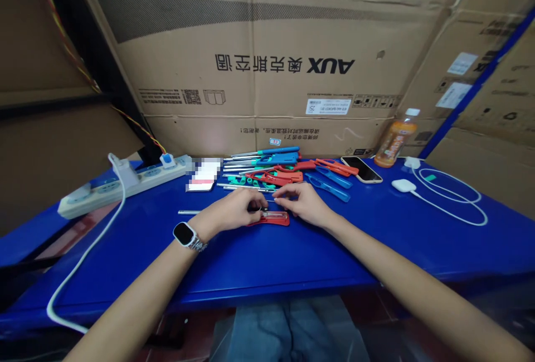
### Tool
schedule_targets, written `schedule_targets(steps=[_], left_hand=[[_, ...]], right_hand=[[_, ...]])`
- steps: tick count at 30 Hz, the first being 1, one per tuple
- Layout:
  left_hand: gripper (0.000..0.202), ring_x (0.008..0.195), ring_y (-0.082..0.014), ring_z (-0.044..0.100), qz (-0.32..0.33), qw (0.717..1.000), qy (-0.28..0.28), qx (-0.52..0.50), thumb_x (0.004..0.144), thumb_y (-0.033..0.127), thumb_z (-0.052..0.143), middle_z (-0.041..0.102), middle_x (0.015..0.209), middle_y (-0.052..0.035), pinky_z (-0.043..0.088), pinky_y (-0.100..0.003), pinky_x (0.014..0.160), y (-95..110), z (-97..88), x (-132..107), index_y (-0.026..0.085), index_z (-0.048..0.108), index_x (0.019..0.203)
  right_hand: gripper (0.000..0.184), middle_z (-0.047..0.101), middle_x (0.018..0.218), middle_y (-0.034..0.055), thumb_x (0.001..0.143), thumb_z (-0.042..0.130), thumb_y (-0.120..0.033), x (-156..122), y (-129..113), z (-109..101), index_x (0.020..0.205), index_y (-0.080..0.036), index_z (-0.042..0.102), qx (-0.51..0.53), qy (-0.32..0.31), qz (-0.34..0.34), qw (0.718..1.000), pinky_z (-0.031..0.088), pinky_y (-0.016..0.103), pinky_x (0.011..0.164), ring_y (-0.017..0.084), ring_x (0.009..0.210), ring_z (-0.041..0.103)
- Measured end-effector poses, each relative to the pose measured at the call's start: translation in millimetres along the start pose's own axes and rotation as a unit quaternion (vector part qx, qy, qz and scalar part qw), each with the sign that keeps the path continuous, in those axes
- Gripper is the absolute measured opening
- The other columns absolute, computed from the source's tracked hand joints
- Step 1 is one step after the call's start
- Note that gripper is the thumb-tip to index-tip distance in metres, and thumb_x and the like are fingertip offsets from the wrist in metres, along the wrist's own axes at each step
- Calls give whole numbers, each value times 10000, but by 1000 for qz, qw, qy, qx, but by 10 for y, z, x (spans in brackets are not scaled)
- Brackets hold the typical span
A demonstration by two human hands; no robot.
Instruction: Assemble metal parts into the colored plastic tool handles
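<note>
Left hand [234,210] and right hand [303,203] are met over a red handle [276,218], which is laid flat on the blue table [292,261] just in front of the pile of parts [284,169]. Left fingers are curled and pinched on the handle's left end. Right fingertips are pinched together just above its top edge; whether a small part is gripped there cannot be told. A thin metal rod [188,212] is seen sticking out past the left hand, away from the pile. The handle is judged light, stiff, smooth plastic, likely a bit slippery and thin-walled; it is best taken by the long edges or the ends, not squeezed flat. A watch [184,235] is worn on the left wrist. Left of the pile a power strip [121,183] is plugged, and a blurred card [204,175] is placed just beside the pile. Right of the pile a phone [361,168] is laid face up, then a bottle [395,141] stood upright, then a white charger [403,185] with looped cable [455,203] farther right. Behind the pile a cardboard box [292,44] is stacked upside down: "AUX" is read inverted, followed by Chinese characters. Smaller labels and the bottle label are too small to read.
</note>
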State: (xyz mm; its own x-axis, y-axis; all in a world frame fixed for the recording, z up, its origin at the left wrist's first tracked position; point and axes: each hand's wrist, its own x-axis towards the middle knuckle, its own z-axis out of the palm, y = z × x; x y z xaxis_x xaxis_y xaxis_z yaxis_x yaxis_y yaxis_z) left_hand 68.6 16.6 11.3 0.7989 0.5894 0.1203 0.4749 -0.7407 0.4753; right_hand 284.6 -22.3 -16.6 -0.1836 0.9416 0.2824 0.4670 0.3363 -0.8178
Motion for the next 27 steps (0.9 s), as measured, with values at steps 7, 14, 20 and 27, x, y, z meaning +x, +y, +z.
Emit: schedule_targets(steps=[7, 14, 20, 27], left_hand=[[165, 732, -160, 642, 15, 996, 74, -48, 855, 233, 593, 710, 835, -42, 507, -277, 707, -32, 35, -12, 158, 675, 977], [147, 716, -158, 666, 17, 994, 74, -82, 864, 248, 619, 719, 813, -33, 525, -276, 690, -36, 49, -14, 170, 651, 984], [156, 738, -158, 668, 28, 993, 82, -78, 866, 261, 620, 716, 825, -36, 529, -273, 696, -33, 46, -25, 167, 647, 987], [154, 753, -158, 665, 38, 993, 84, -76, 871, 252, 620, 714, 857, -47, 533, -277, 714, -35, 46, -33, 163, 653, 992]], right_hand=[[199, 622, 566, -10, 771, 691, -333, -38, -67, 103, 818, -140, 700, 59, 29, 26, 997, 423, 228, 497, 103, 469, 516], [213, 669, 662, 15, 771, 703, -355, -70, -63, 151, 815, -146, 713, 39, 35, -7, 999, 429, 229, 538, 120, 564, 559], [166, 694, 701, 16, 787, 688, -312, -88, -102, 120, 809, -155, 736, -8, 27, -31, 999, 422, 232, 578, 111, 578, 545], [153, 700, 716, 10, 814, 682, -299, -102, -95, 124, 831, -158, 741, -35, 26, -39, 998, 408, 233, 595, 104, 578, 537]])
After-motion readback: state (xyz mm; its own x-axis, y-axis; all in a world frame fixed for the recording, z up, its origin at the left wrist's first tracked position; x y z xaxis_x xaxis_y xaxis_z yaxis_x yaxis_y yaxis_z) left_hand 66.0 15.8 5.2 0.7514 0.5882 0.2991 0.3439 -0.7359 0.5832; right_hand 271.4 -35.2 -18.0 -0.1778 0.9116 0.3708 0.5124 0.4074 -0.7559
